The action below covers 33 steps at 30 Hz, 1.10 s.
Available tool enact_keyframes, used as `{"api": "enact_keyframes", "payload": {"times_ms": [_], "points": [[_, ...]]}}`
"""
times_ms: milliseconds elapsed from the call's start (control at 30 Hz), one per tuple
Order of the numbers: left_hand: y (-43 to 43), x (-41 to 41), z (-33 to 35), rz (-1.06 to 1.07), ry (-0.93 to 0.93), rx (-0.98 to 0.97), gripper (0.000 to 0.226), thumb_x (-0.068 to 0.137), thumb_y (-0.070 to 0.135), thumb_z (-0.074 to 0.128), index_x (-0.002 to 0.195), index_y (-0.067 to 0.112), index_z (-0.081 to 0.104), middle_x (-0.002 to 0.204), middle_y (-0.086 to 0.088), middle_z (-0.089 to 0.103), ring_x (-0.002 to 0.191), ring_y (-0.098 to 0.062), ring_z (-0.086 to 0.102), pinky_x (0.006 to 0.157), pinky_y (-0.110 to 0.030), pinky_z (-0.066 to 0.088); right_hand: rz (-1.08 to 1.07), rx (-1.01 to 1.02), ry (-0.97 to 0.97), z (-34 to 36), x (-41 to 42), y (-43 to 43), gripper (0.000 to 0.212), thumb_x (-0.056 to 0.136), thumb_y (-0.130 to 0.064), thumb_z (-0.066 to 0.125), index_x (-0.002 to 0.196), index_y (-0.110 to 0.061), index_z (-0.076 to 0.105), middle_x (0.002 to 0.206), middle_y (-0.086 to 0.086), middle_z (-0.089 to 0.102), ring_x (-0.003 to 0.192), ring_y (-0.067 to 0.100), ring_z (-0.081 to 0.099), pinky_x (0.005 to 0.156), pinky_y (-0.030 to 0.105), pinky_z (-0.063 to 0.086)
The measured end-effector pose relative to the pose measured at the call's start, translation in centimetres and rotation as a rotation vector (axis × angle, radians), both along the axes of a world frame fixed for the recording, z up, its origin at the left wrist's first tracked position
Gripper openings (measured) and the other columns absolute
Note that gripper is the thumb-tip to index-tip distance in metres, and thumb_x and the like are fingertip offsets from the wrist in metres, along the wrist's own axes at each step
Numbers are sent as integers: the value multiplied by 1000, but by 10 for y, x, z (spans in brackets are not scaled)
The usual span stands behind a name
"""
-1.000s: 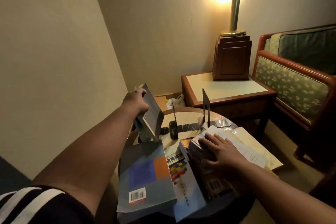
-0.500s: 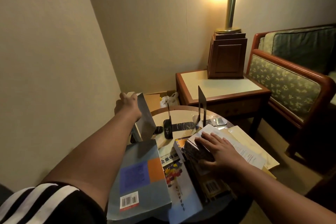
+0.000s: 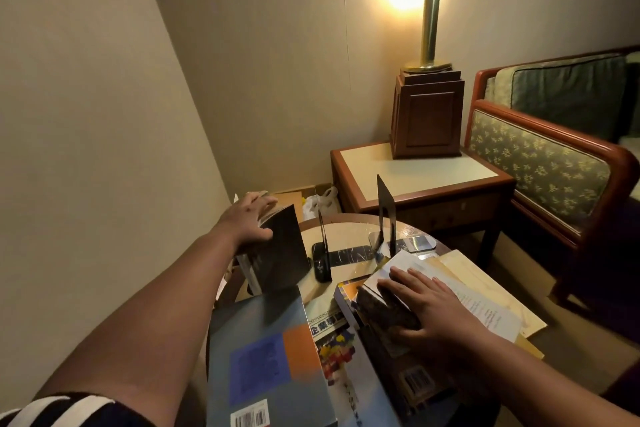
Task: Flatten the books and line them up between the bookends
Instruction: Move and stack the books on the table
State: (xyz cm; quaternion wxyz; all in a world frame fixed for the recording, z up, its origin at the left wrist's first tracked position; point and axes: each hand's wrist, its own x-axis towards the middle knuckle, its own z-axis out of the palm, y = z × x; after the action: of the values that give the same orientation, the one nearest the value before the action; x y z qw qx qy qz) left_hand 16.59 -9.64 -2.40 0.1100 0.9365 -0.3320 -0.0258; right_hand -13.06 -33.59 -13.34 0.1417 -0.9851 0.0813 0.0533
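dimly lit corner: round table [image 3: 349, 229] beside lamp-topped side table [image 3: 415, 173]

- Left hand [image 3: 247, 218], reached far forward, curls its fingers over the top edge of the dark book [image 3: 280, 253] standing under its palm, with the thumb on the cover.
- Right hand [image 3: 426, 305] lies flat, palm down, fingers straight and slightly spread.
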Motion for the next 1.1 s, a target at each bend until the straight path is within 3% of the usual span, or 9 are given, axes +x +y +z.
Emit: {"api": "enact_keyframes", "payload": {"times_ms": [200, 400, 567, 633, 733, 800, 900, 967, 1100], "points": [[-8, -5, -12, 71, -66, -138, 79, 71, 7, 57, 142, 35, 37, 147, -2, 39, 121, -31, 48, 98, -43, 46, -16, -9, 12, 2, 2, 1, 83, 86, -67, 56, 137, -64, -9, 163, -17, -13, 151, 14, -11, 121, 42, -3], [-11, -3, -12, 237, -76, -316, 53, 76, -1, 52, 121, 25, 57, 131, -6, 52, 105, -26, 54, 79, -31, 46, -43, -35, 34, 5, 2, 3, 85, 87, -68, 55, 139, -60, -12, 163, -15, -14, 151, 15, -11, 121, 43, -3], [-14, -1, -15, 288, -101, -306, 37, 82, 2, 58, 113, 20, 67, 142, -6, 48, 121, -28, 53, 96, -37, 50, -45, 21, 60, 13, 1, 7, 85, 86, -67, 56, 141, -60, -8, 159, -18, -18, 151, 15, -11, 121, 43, -3], [-13, -3, -17, 270, -108, -258, 39, 82, 3, 59, 117, 20, 66, 146, -5, 43, 126, -29, 49, 98, -38, 49, -55, 44, 74, 26, 5, 14, 82, 86, -66, 57, 149, -53, 5, 165, -11, -3, 152, 18, -1, 121, 45, 6], [-9, -3, -21, 248, -113, -245, 41, 82, 4, 59, 119, 20, 64, 148, -4, 38, 129, -28, 46, 98, -37, 48, -54, 55, -115, 49, 30, 40, 61, 92, -57, 54, 147, -36, 37, 157, -5, 33, 143, 18, 29, 115, 37, 31], [-6, 0, -22, 237, -91, -249, 42, 81, 4, 58, 119, 21, 63, 150, -4, 37, 130, -29, 44, 99, -38, 48, -25, 220, -249, 58, 59, 67, 50, 95, -45, 54, 142, -30, 46, 144, -7, 47, 132, 14, 44, 103, 31, 44], [-5, 4, -20, 216, -48, -226, 44, 81, 5, 57, 122, 22, 61, 151, -4, 33, 131, -29, 42, 97, -37, 46, -101, 892, -185, 58, 112, 105, 43, 100, -24, 55, 143, -23, 45, 135, -5, 53, 117, 9, 49, 82, 18, 47], [-5, 6, -15, 181, -4, -201, 47, 80, 5, 56, 123, 23, 61, 151, -4, 31, 133, -30, 39, 98, -37, 44, -206, 1222, -143, 45, 152, 120, 45, 102, -21, 52, 146, -20, 41, 141, 6, 50, 119, 18, 51, 77, 21, 49], [3, 17, -8, 73, 107, -174, 44, 77, 6, 59, 113, 30, 64, 148, -2, 32, 133, -30, 36, 104, -48, 44, -292, 1334, -61, 15, 210, 130, 54, 103, -33, 48, 152, -26, 28, 151, 12, 37, 128, 33, 46, 90, 41, 52]]}}
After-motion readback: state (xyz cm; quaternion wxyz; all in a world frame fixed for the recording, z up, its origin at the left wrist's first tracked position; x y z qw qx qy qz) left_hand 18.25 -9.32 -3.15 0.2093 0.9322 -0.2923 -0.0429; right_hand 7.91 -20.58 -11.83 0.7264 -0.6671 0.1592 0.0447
